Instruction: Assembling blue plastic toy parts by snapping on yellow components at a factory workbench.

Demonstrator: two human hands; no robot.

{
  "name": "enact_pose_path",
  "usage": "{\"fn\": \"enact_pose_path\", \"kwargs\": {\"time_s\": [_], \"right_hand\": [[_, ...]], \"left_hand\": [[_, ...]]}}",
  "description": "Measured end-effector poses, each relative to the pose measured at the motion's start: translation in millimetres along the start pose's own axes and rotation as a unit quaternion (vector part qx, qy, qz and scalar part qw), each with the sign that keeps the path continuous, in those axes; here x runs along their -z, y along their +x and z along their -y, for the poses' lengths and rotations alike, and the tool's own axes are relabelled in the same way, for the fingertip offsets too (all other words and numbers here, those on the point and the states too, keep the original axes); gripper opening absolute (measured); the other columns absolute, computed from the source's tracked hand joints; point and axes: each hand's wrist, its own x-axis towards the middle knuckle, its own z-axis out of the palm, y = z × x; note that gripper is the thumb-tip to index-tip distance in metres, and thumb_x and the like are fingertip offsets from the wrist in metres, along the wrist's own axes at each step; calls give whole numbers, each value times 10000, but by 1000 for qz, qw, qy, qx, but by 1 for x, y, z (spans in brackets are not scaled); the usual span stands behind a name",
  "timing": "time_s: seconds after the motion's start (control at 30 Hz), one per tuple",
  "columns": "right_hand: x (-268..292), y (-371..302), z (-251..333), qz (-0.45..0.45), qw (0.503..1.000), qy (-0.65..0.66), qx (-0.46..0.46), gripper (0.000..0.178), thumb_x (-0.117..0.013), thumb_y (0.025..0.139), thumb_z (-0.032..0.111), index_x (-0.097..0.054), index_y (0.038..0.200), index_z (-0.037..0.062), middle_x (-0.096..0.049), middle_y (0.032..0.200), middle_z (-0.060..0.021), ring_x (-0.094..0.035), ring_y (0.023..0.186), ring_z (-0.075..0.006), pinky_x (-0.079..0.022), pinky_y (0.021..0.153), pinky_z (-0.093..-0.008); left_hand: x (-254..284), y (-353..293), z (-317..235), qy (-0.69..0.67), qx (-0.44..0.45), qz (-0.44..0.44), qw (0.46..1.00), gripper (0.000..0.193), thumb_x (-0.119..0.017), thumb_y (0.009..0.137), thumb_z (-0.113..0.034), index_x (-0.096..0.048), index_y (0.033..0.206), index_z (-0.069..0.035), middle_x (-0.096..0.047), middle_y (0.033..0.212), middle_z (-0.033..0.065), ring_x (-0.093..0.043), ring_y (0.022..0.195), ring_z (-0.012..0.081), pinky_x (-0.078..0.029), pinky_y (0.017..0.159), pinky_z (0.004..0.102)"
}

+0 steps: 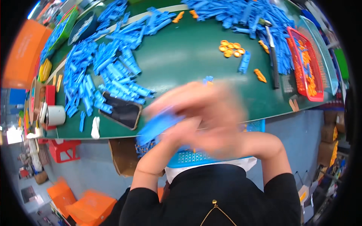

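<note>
Head view, taking in a green table (173, 52) with a left heap of blue pieces (117, 75) at ten o'clock from the left hand (183, 132) and right hand (224, 126), probably banked that close to be picked up without leaning. Shows a far blue heap (226, 15) at one o'clock, beyond a cluster of orange rings (228, 52), perhaps grouped by kind to save hunting. Shows too, at two o'clock, a hammer (275, 64) lying with black handle toward the near edge, presumably for a quick grab, and just outside it a red basket (316, 98) of mostly orange parts (311, 81), seemingly walled in against scattering. At nine o'clock, a dark phone (121, 112) lying beside the left heap, maybe parked there to stay within sight. At six o'clock, below the near edge, a blue basket (192, 157), apparently kept underneath to catch whatever drops. Now for the hands: close together over the near edge, overlapping and heavily blurred, with fingers seemingly part curled. Find one blue piece (158, 126), also smeared, between eight and nine o'clock of that blur, right at the fingers and likely in a grip; cannot tell by which hand, nor the spread of the fingers on either, nor any firm contact with a second thing
</note>
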Motion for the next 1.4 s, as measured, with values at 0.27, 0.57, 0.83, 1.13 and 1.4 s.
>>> {"fn": "enact_pose_path", "kwargs": {"time_s": [0.27,0.57,0.83,1.13,1.4], "right_hand": [[37,-27,-29,-84,934,-345,49,254,-718,748,64,-662,996,67,-626,1087,-108,-586,1025,-294,-472,865,-396],[78,-54,-40,-239,900,-341,-126,127,-657,861,136,-660,876,10,-638,763,-77,-599,637,-161,-472,587,-308],[145,-41,-66,-132,708,-628,-295,249,-691,789,136,-607,990,16,-652,833,-142,-644,799,-287,-507,735,-398],[98,-90,-60,-194,813,-527,-155,298,-635,806,-17,-664,1100,25,-600,879,-114,-597,776,-226,-478,696,-311],[58,-71,-43,-244,940,-182,-151,353,-661,820,-33,-643,1172,-9,-554,906,-53,-538,814,-102,-440,719,-210]], "left_hand": [[3,-1,-28,243,-119,0,963,328,-620,902,-114,-510,1206,-64,-571,861,39,-548,674,42,-394,563,151],[-14,2,-45,-144,28,-176,973,173,-467,999,-226,-509,1002,-57,-569,900,49,-556,726,132,-469,617,248],[-13,3,-43,-53,55,-59,995,240,-406,1013,-222,-486,1128,-27,-543,750,54,-455,604,93,-364,542,215],[0,6,-45,-354,122,-17,927,316,-333,993,-268,-423,1217,-63,-444,831,46,-450,649,151,-403,616,303],[-4,6,-49,-252,123,-49,959,357,-518,979,-185,-464,1293,-24,-566,1175,104,-596,1009,185,-506,876,348]]}}
